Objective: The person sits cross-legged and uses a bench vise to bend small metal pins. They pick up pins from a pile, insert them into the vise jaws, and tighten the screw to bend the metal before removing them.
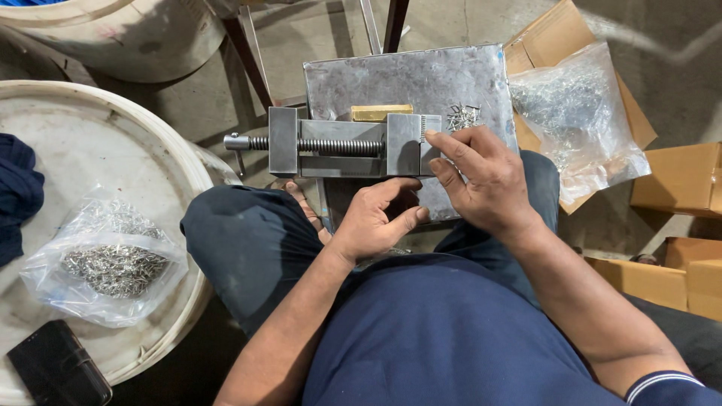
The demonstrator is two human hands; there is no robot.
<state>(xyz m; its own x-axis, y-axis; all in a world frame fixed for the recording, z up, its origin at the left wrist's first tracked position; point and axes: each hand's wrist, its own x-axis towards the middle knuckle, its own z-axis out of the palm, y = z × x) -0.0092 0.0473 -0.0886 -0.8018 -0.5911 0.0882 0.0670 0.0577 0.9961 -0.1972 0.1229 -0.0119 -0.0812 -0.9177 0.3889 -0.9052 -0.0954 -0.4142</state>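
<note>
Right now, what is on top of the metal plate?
On the metal plate sit a steel vise, a yellow block behind it and loose pins. The right hand covers the vise's end, hiding anything clamped there.

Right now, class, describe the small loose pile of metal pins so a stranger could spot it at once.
Find the grey metal plate in front of the seated person. The small loose pile of metal pins lies near its right edge, just above the right hand. Unlike the pins in the two plastic bags, these lie bare.
</note>
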